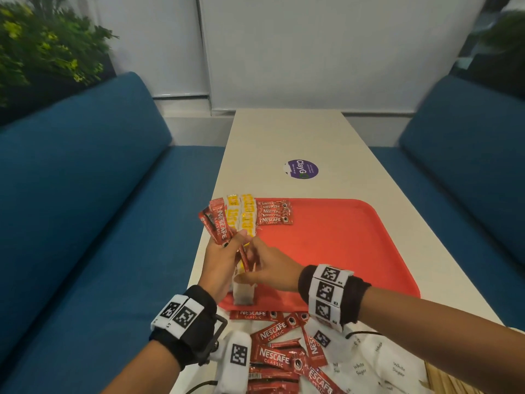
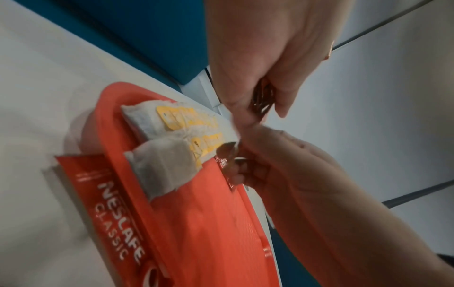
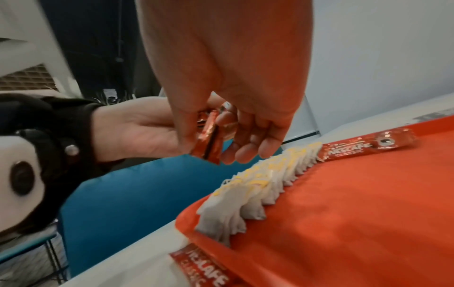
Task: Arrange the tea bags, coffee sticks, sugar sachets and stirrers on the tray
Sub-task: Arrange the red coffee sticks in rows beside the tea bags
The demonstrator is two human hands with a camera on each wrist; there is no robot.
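Observation:
My left hand [image 1: 233, 243] grips a fanned bunch of red coffee sticks [image 1: 218, 223] above the left edge of the red tray [image 1: 341, 237]. My right hand [image 1: 251, 263] pinches the lower end of one stick [image 3: 209, 139] from that bunch. A row of overlapping tea bags [image 1: 245, 214] with yellow tags runs along the tray's left edge. Several coffee sticks [image 1: 274, 213] lie side by side at the tray's far left corner. Loose coffee sticks [image 1: 278, 345], white sugar sachets [image 1: 369, 362] and wooden stirrers [image 1: 443, 379] lie on the table in front of the tray.
The white table [image 1: 284, 137] runs away from me between two blue sofas [image 1: 85, 194]. A purple round sticker [image 1: 302, 169] sits beyond the tray. One coffee stick [image 2: 108, 203] lies against the tray's near rim. The tray's middle and right are bare.

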